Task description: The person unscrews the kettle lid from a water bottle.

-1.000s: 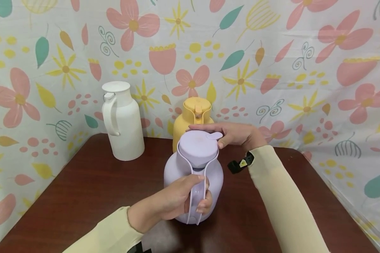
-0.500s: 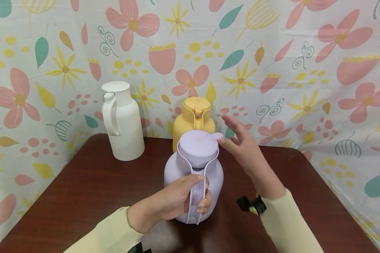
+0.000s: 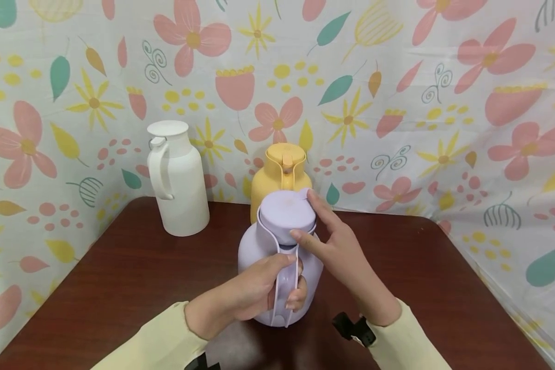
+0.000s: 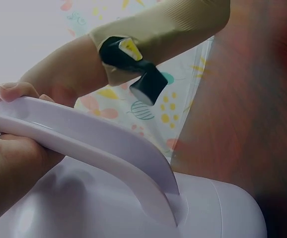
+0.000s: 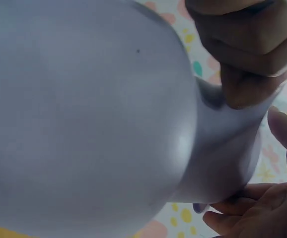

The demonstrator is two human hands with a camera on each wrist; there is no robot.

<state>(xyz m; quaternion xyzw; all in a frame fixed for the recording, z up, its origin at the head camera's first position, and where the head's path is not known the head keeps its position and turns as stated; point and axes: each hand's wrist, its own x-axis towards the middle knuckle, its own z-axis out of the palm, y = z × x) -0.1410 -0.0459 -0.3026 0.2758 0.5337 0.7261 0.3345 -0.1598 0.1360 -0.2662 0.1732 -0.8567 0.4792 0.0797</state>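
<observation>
A lavender thermos jug (image 3: 253, 254) stands upright on the table in the head view. My left hand (image 3: 247, 290) grips its handle (image 3: 284, 295), fingers wrapped round it and thumb on top. The left wrist view shows the handle (image 4: 118, 166) arching close up. Around the jug's round lid (image 3: 284, 210) my right hand (image 3: 341, 249) has its thumb on the near side and a finger at the small tab (image 3: 303, 193). From the right wrist, the jug body (image 5: 84, 114) fills much of the picture, and fingers of the right hand (image 5: 275, 206) touch the lid's side.
A yellow jug (image 3: 268, 182) stands right behind the lavender one, partly hidden. A taller white jug (image 3: 182, 185) is at the back left. The dark wooden table (image 3: 148, 288) ends against a flower-patterned curtain (image 3: 374, 77).
My right hand first lay behind the lid, then drew back to the right with fingers raised, and now holds the lid. The tab has turned toward the back. My left hand stays on the handle.
</observation>
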